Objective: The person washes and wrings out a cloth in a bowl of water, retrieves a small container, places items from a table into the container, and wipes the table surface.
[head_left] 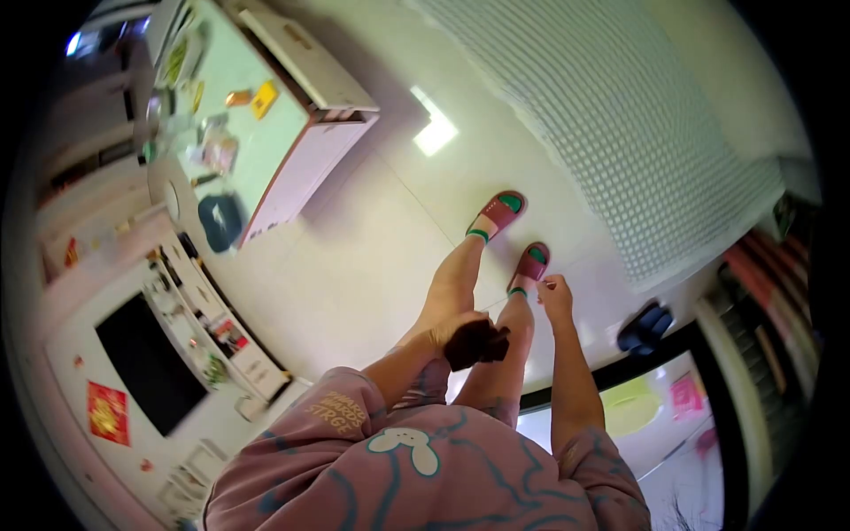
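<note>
A bunched dark brown cloth-like thing (476, 344) is in my left hand (450, 329), whose fingers are wrapped round it and partly hidden. It hangs in front of my legs, and its exact kind does not show. My right hand (556, 297) is raised beside my right leg, its fingers curled in and nothing visible in them. Below it in view is my bare right forearm. On my feet are dark red slippers (498, 211) over green socks (511, 203).
A bed with a pale checked cover (620, 159) stands to the right. At the upper left, a table (257, 159) bears bags and small packets, with a dark blue stool (220, 221) beside it. Dark slippers (645, 327) lie near a black-framed doorway (708, 372). A television (150, 363) is at the left.
</note>
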The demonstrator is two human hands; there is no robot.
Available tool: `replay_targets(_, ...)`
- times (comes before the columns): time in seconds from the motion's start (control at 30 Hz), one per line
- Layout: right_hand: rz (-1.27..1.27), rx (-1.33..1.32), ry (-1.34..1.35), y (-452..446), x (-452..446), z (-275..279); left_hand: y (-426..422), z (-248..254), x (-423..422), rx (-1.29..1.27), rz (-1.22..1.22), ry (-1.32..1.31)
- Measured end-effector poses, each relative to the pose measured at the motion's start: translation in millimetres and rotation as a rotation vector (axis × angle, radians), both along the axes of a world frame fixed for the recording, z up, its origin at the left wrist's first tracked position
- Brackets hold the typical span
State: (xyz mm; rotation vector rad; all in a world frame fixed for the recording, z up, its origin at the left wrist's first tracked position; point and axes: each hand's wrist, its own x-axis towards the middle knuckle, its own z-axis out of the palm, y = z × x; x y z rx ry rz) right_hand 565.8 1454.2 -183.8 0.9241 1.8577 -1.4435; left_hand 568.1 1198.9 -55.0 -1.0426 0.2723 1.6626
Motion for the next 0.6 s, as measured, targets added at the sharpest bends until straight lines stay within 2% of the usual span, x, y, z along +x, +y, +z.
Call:
replay_targets(0.03, -0.007, -0.034, -0.006, 0, -16, 21, 3, 31, -17, -0.075, -0.103, -0.078)
replay_targets(0.07, -0.016, -0.070, -0.013, -6, -29, 42, -2, 87, -54, -0.082, -0.186, -0.045)
replay_targets(0.2, 0.087, -0.074, 0.042, -33, -71, 97, -59, 89, -2, 0.042, 0.227, 0.200)
replay_targets(0.27, 0.041, -0.123, -0.123, -64, -84, 128, -98, 103, 6, -0.017, 0.365, 0.438)
replay_targets(0.3, 0.090, -0.136, -0.124, -80, -90, 133, -120, 120, 5, -0.022, 0.464, 0.565)
replay_targets(0.37, 0.191, -0.135, -0.113, -132, -107, 142, -160, 103, 26, -0.099, 0.574, 0.320)
replay_targets(0.4, 0.238, -0.154, -0.105, -165, -118, 146, -183, 76, 40, -0.101, 0.594, 0.137)
replay_targets(0.43, 0.266, -0.142, -0.095, -205, -130, 152, -210, 100, 29, -0.175, 0.659, 0.110)
replay_targets(0.47, 0.368, -0.139, -0.065, -248, -143, 157, -240, 97, 27, -0.161, 0.683, 0.117)
replay_targets(0.57, 0.547, -0.153, 0.070, -376, -160, 150, -323, 95, 40, -0.409, 0.736, 0.095)
replay_targets(0.6, 0.563, -0.197, 0.104, -428, -167, 154, -360, 133, 22, -0.409, 0.736, 0.108)
